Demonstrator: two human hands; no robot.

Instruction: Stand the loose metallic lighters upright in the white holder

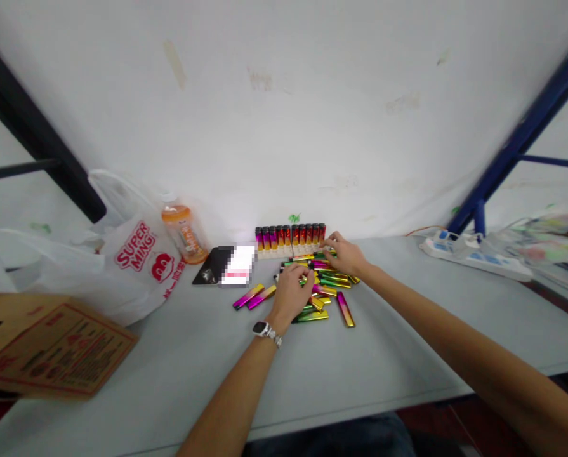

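At the lower left of the frame lies a brown cardboard box (50, 343) with red printing too blurred to read; beside it slumps a white plastic bag (136, 260) printed "SUPER MING" in red; right of that stands a bottle (183, 236) with an orange label, its writing unreadable; next lies a dark flat thing (211, 266), partly blurred out. At the centre of the grey table (179, 374) the loose lighters (334, 285) lie in a heap, slim glossy metallic sticks shading from pink to gold and green, two of them apart at the heap's left edge. The left hand (293, 289), a wristwatch (263, 329) on it, rests curled on the heap, fingers bent down; whether it grips one I cannot tell. Behind, against the wall, a row of lighters (290, 235) stands upright in a pale tray (277, 253); the right hand (345, 255) reaches the row's right end, fingertips at the tray, its grip unclear. At the far right lies a white power strip (469, 254).
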